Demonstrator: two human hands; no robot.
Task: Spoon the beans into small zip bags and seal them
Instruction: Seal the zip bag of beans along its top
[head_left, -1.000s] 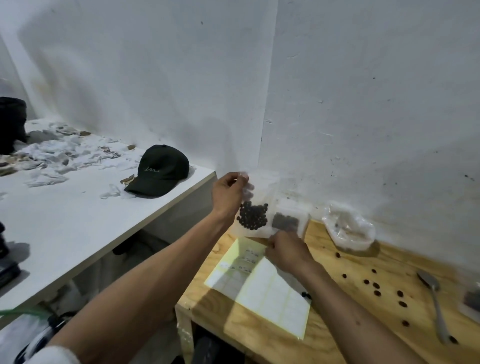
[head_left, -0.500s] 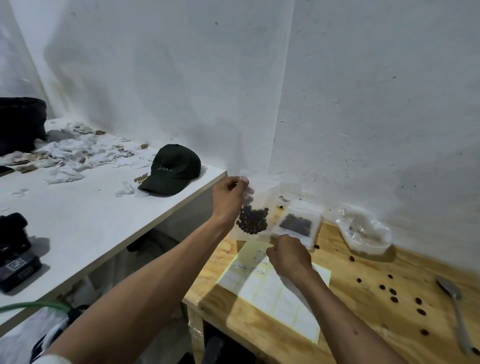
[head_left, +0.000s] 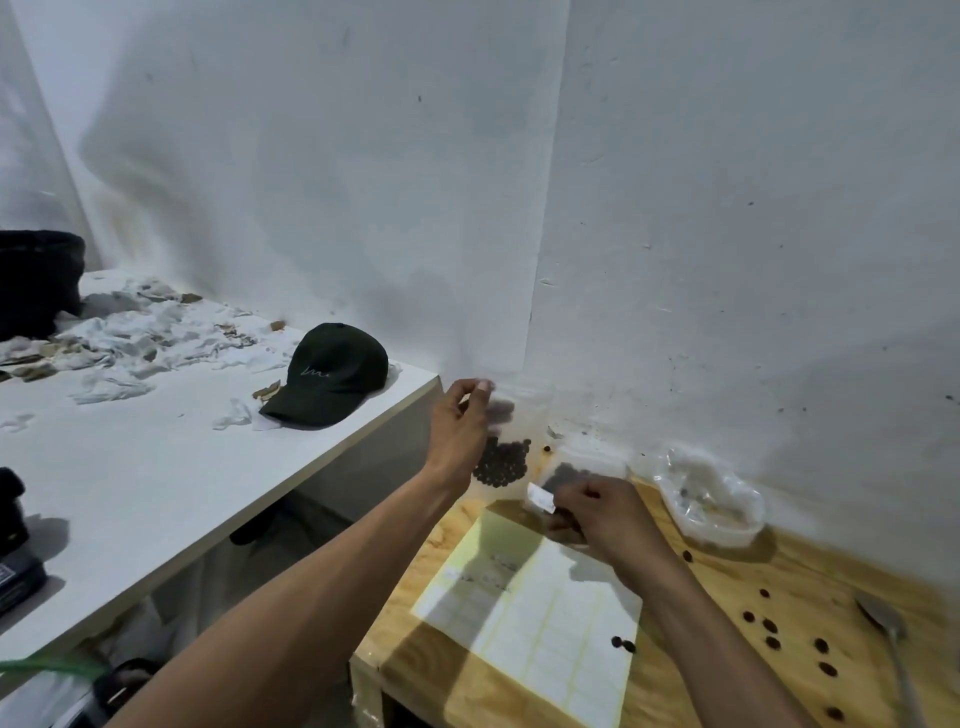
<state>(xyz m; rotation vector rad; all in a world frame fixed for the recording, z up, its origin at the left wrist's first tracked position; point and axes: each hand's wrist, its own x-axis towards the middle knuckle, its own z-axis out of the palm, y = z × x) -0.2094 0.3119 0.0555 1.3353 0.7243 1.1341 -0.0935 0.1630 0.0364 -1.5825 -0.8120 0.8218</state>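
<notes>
Wall (head_left: 727, 260) close behind raised bag (head_left: 511, 441)

Your left hand (head_left: 457, 436) holds a clear zip bag (head_left: 511, 441) with a cluster of dark brown, near-black beans (head_left: 503, 462) showing through it. Your right hand (head_left: 605, 512) pinches a small white label (head_left: 540, 500). Below lies a sheet of labels (head_left: 535, 623), white with a pale yellow tint and a faint grid of rectangles. The table (head_left: 753, 613) under it is light honey-coloured wood with visible grain, dotted with dark loose beans (head_left: 771, 626). You have a grey metal spoon (head_left: 883, 618) at the right and a clear plastic tub (head_left: 711, 499). On the white bench (head_left: 156, 467) sits a black cap (head_left: 332, 374) with a thin white squiggle.
</notes>
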